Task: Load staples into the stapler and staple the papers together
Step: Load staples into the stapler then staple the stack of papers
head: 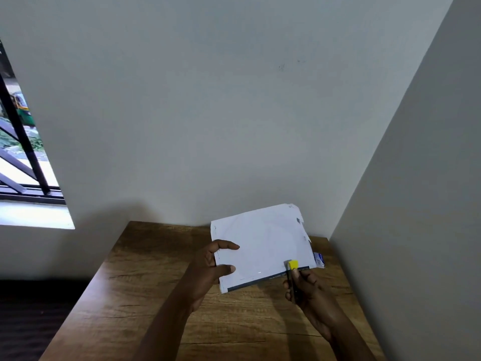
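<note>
White papers (263,246) held above wooden desk (145,295) | left hand (208,267) pinches their left edge | right hand (307,290) grips yellow-tipped stapler (292,267) at their lower edge

wooden table (145,295) | window (23,162), left | grey walls (208,100)

There is just the one view, from a wide-angle camera on the person's head, facing forward and tilted somewhat down. It looks into a room corner where two pale walls (234,100) meet behind the wooden tabletop (156,295). The tabletop fills only the lower part, near the lens; a window (23,152) sits at the left edge.
</note>
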Demonstrator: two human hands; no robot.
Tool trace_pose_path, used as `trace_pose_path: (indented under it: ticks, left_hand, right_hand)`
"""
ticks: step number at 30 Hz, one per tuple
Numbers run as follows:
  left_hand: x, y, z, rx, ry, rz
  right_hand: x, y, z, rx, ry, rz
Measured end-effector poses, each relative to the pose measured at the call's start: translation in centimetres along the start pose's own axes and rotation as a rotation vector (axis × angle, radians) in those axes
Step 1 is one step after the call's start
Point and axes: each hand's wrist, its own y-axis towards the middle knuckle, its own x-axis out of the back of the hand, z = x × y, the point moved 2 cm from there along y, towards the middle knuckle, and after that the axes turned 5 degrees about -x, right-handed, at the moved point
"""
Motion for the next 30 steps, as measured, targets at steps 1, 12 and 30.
trace_pose_path:
  ticks: [1, 12, 30]
  left_hand:
    - [0.0, 0.0, 0.0, 0.006, -0.007, 0.001]
    - [-0.3, 0.0, 0.3, 0.128, -0.195, 0.118]
    - [-0.7, -0.3, 0.9, 0.224, -0.137, 0.226]
  right_hand:
    - [0.2, -0.1, 0.0, -0.001, 0.049, 0.030]
    - [4.6, -1.1, 3.5, 0.309, -0.422, -0.325]
    - [2.9, -2.2, 4.8, 0.279, -0.148, -0.328]
